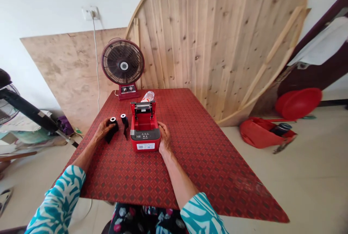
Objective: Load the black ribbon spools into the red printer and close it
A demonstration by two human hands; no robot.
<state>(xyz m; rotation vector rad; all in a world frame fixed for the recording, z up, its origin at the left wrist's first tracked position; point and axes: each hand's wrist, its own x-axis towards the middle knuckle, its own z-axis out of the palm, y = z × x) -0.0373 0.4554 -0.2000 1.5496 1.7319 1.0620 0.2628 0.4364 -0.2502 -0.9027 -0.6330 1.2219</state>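
Note:
A small red label printer (145, 146) stands on the table with its lid (143, 108) raised and its inside bay showing. My right hand (164, 138) cups the printer's right side; some fingertips are hidden behind it. To the printer's left, my left hand (102, 129) grips a black roll (113, 127) with a white core, its loose end hanging down to the tabletop. A second, thinner dark roll (124, 120), also with a white core and a loose tail, stands between that hand and the printer. Nothing is seen inside the printer's bay.
Behind the printer lies a clear plastic bottle (148, 96). A maroon fan (123, 63) stands at the back left of the red patterned table (195, 161). A large round wooden panel (217, 45) leans on the wall. On the floor at right sits a red bag (252, 132).

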